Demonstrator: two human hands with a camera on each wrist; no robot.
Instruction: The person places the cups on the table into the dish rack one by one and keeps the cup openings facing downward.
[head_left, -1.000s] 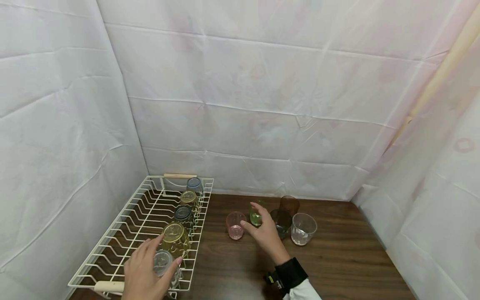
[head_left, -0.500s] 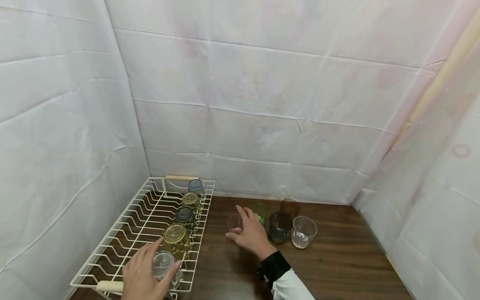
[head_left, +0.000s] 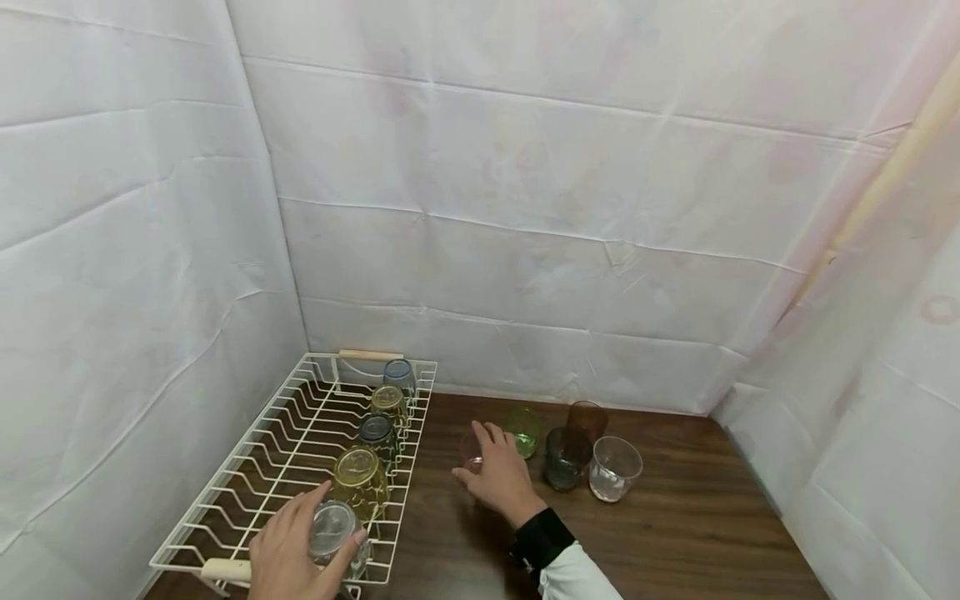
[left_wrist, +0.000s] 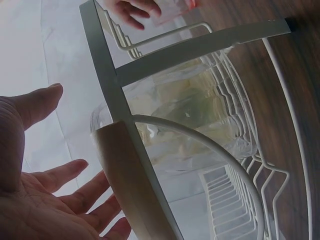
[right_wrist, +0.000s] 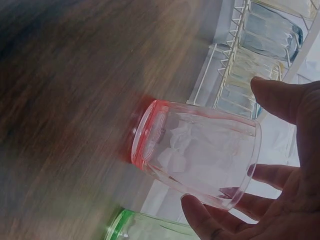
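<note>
My right hand [head_left: 501,479] is at a pink drinking glass [right_wrist: 195,145] that stands upright on the table. In the right wrist view the fingers [right_wrist: 200,215] reach along its rim, while the thumb [right_wrist: 272,97] stands apart from it. My left hand [head_left: 288,542] hovers over the near end of a white wire dish rack [head_left: 273,479], its thumb and fingers spread about an upturned clear glass [head_left: 333,531]. Seen from the left wrist, those fingers [left_wrist: 87,192] lie close to the rack's wooden handle [left_wrist: 132,180], with the glass beyond the frame.
Upturned yellow, dark and blue glasses [head_left: 397,375] line the rack's right side behind the clear one. Right of the pink glass stand a green glass [head_left: 525,437], a dark grey glass [head_left: 564,462], a brown glass [head_left: 588,417] and a clear tumbler [head_left: 615,471]. White sheeting [head_left: 465,250] encloses the table.
My right hand has moved left from in front of the green glass to the pink glass, which it now partly hides. The left hand has stayed over the clear glass.
</note>
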